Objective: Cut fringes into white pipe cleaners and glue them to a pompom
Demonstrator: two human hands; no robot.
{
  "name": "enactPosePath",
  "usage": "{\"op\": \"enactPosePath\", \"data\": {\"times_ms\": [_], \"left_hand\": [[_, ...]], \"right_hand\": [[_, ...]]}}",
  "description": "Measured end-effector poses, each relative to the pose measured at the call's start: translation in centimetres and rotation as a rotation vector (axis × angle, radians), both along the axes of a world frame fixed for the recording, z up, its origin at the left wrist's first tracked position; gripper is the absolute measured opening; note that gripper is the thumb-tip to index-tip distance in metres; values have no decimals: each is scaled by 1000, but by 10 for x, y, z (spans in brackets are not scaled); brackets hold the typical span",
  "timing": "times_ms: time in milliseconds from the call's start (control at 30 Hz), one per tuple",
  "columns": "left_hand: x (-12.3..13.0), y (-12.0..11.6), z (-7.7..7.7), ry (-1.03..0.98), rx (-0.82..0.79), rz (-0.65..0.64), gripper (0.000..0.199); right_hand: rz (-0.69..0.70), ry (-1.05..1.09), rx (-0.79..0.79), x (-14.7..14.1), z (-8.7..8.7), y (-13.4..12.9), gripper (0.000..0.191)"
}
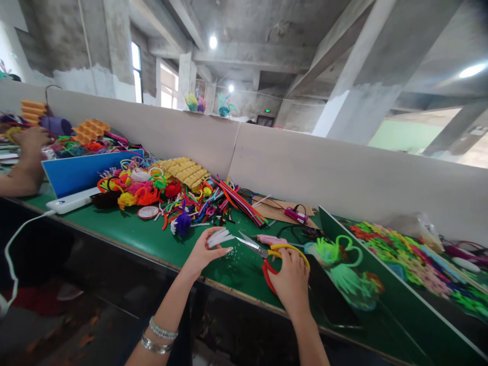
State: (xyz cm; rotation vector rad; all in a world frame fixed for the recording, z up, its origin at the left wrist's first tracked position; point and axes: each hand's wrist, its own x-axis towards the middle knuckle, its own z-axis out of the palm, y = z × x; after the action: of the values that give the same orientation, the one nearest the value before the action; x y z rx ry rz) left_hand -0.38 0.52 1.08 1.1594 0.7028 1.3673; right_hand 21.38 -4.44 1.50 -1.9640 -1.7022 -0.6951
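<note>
My left hand [208, 252] is closed around a small bundle of white pipe cleaners [220, 237], their ends pointing right. In my right hand [293, 279] is a pair of scissors [261, 250] with one yellow and one red handle loop. The blades are spread, and their tips lie close to the white bundle; whether they touch it I cannot tell. White clippings [233, 252] are scattered on the green tabletop [152, 244] below. A pink glue gun [272, 240] lies just behind the scissors.
Colourful pipe-cleaner pieces [143, 190] and a yellow egg tray [186, 172] pile up left, beside a blue divider [91, 170] and a white power strip [74, 200]. A dark tablet [330, 295] and green fuzzy shapes [348, 279] sit right. Another person's arm [28, 157] shows far left.
</note>
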Motion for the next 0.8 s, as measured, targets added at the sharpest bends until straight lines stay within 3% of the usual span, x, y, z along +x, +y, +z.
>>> {"op": "enactPosePath", "data": {"times_ms": [233,500,700,800], "left_hand": [[5,3,-8,260,58,172,28],[5,2,-5,292,12,40,35],[4,6,-9,435,206,270,27],[4,5,-9,466,227,260,28]], "right_hand": [[-7,17,-7,2,1,0,33],[2,17,9,3,1,0,31],[-6,18,26,5,3,-2,30],[-6,31,26,5,3,-2,31]]}}
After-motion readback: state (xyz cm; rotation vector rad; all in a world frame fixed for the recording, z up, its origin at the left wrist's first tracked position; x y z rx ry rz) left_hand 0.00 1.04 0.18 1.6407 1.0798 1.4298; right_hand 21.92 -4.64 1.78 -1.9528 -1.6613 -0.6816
